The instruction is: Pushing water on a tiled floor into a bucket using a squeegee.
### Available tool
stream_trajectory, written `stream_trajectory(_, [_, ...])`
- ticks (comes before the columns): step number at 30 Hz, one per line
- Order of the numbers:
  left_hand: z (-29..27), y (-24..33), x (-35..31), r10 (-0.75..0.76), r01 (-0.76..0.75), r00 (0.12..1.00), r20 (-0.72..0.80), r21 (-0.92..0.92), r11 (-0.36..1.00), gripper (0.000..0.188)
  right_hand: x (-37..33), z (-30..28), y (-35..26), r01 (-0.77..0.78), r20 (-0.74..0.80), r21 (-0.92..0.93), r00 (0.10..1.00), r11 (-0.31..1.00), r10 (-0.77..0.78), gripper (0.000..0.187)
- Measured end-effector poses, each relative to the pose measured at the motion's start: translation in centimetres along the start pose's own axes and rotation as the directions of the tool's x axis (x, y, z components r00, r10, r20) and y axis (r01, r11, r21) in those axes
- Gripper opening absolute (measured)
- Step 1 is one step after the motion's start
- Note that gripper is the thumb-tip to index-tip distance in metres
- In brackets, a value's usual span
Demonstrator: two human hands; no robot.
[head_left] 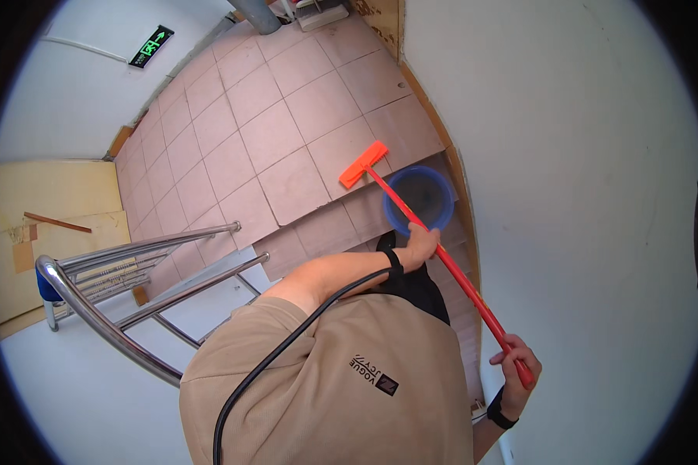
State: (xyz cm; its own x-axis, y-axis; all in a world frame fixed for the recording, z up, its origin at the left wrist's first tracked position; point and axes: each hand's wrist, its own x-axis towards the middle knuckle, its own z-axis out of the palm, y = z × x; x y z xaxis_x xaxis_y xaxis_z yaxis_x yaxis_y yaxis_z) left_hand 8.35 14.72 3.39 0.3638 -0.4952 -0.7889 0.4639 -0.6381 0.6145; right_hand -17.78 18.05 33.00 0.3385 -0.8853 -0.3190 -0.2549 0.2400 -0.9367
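A long-handled floor brush with a red pole and a flat orange head slants across the view. My left hand is closed round the middle of its pole. Near the pole's lower end, my right hand grips it with curled fingers. The orange head is over the tiled step edge, left of a blue bucket. Part of the pole crosses above that bucket, which has dark, murky contents. The underside of the head is hidden.
Pink tiled steps lead up to a tiled landing. Metal handrails run along the left, and a white wall rises close on the right. A dustpan lies at the far end beside a grey pipe.
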Motion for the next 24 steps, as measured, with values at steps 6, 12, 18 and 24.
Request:
stream_trajectory(6, [-4.5,2.4,3.7,0.057,-0.057,0.998,0.024,0.013,0.998,0.026,2.9,3.4,1.9,0.057,0.101,0.016,0.993,0.998,-0.058,0.006])
stream_trajectory(12, [-7.8,4.3,8.7,0.074,-0.073,0.997,-0.018,0.057,0.996,0.016,5.6,6.6,4.5,0.048,0.152,0.132,0.986,0.990,-0.068,0.009])
stream_trajectory(18, [-8.1,4.8,9.3,0.033,-0.036,0.999,0.035,0.098,0.994,0.013,5.1,7.5,4.9,-0.003,0.110,0.170,0.994,0.985,-0.016,0.011])
stream_trajectory(24, [-3.2,1.2,7.0,0.031,-0.040,0.997,0.069,0.141,0.989,0.025,0.9,3.1,5.6,0.037,0.033,0.118,0.999,0.992,-0.041,0.008])
